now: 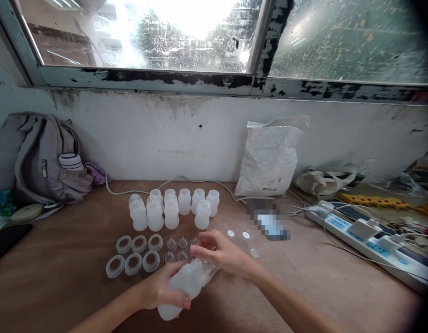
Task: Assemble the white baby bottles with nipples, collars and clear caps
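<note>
We note the left hand clasping a translucent white plastic bottle, neck tilted up-right; the right hand pinches its top.

A grey fabric backpack leans against the wall at the desk's far left corner, with a small purple cloth just beside it. A flat black slab lies at the left edge. A white crinkled plastic bag stands upright against the wall near the middle of the far edge, and a white cable runs along that edge behind a cluster of translucent white plastic bottles. In front of them lie two rows of white plastic rings and small clear silicone teats. A long white power strip stretches along the right side, with yellow plastic blocks beyond it.
</note>
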`<action>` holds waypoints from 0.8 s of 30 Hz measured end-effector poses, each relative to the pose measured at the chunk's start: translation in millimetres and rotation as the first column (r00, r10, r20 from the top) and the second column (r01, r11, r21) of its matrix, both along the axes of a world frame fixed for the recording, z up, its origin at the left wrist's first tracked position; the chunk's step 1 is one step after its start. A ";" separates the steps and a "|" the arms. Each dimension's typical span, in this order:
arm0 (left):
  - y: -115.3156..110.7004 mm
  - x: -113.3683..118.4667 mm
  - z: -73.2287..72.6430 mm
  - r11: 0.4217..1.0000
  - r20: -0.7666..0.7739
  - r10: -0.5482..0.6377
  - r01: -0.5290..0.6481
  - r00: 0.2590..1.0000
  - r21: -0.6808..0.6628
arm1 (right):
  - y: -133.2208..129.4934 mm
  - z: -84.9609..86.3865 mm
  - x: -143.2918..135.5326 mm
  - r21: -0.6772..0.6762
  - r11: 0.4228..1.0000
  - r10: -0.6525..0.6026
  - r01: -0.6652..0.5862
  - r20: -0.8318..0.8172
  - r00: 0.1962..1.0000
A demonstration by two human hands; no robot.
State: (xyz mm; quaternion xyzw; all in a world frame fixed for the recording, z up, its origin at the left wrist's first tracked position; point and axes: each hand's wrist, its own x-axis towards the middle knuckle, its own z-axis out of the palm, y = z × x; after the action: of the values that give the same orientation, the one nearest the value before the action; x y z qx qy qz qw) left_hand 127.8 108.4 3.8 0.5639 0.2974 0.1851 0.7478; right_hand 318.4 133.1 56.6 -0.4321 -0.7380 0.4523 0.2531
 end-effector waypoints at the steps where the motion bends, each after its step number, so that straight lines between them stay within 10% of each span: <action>1: 0.2 -0.1 1.8 1.000 -0.004 -0.006 0.006 1.000 0.012 | -1.6 -2.0 -5.1 -0.002 0.999 -0.033 0.033 -0.013 0.999; 24: -13.9 4.8 8.3 0.943 -0.045 0.114 -0.094 0.992 0.319 | -32.9 -18.8 -34.6 0.202 0.944 -0.242 0.261 -0.117 0.963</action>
State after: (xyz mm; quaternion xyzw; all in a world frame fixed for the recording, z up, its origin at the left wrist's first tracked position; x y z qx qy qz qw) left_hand 132.6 94.5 12.1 0.6655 0.3168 0.2517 0.6272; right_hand 283.8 100.2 37.8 -0.4718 -0.7093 0.3525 0.3874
